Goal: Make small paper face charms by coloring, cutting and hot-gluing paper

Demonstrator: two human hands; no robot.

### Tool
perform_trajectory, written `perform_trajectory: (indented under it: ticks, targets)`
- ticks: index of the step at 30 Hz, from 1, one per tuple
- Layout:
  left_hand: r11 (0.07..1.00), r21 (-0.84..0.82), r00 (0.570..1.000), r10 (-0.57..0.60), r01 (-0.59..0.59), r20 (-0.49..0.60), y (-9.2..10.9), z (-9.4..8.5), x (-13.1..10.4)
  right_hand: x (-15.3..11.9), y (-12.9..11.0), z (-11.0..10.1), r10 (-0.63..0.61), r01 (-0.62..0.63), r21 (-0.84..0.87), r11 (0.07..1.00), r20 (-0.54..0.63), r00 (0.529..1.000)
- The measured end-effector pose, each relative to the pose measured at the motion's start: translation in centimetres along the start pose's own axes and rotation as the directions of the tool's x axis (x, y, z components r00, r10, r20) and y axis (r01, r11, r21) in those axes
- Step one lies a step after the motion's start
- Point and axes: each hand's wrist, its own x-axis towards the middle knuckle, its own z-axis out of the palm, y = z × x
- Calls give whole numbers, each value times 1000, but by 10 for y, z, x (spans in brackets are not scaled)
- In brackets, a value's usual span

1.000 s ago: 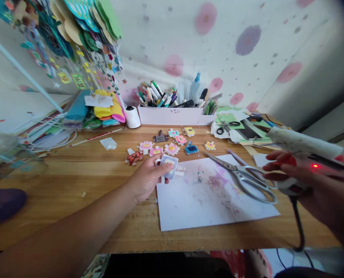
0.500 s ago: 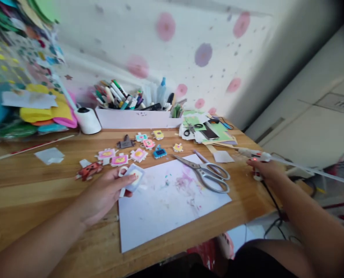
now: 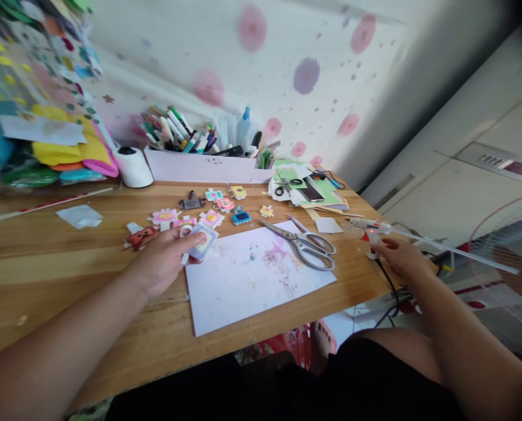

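L hand, centre-left, has its grip closed on a small card-like pc w/ bluish edges, thumb on top; the pc is held up over the far-L corner of a stained white sheet on the wooden worktop. R hand is at the R side w/ fingers touching the handle of a glue gun, red light on; can't tell if that grip is fully closed round it. Long pale rod runs R from the gun's rear. Big silver scissors lie on the sheet's far-R part, purple pen just beyond. Small decorated pcs sit far of the sheet, incl. a blue one; red-brown one is by L wrist. Far edge: white box w/ pens; R of it, paper pile w/ small blk scissors on top.
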Motion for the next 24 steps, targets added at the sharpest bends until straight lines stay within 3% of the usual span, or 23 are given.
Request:
perform_trajectory:
  ticks: [3,5,7,9,10,12,14,16,17,19,24]
  targets:
    - [998,-26,999,49,-49,-24,1,0,2,-22,10,-27,-48,48,-33,998,2,999]
    - [997,-31,997,69,-70,-44,2,0,3,-35,8,-32,-88,86,-21,996,-115,990]
    - [996,-25,995,80,-81,-53,2,-1,3,-49,-9,-24,-213,229,28,973,-273,938]
    - [995,-19,994,93,-94,-65,2,-2,3,-68,-43,-9,-403,429,71,900,-236,884]
    - [994,-16,992,102,-104,-73,2,-4,4,-80,-66,1,-533,551,135,824,-145,833]
    - [993,-11,989,120,-121,-88,2,-6,5,-106,-114,19,-781,738,292,609,56,622]
    - [991,-9,986,133,-135,-103,4,-10,7,-133,-160,38,-890,805,380,456,189,415]
    - [990,-12,983,139,-141,-120,6,-13,9,-155,-198,58,-953,844,452,290,220,210]
    - [990,-14,982,139,-142,-129,7,-15,10,-162,-213,69,-958,850,460,257,239,160]
    - [990,-21,980,136,-140,-148,9,-17,11,-171,-237,90,-956,858,456,238,267,123]
    - [990,-23,976,135,-141,-172,9,-18,12,-174,-269,125,-951,845,460,273,264,163]
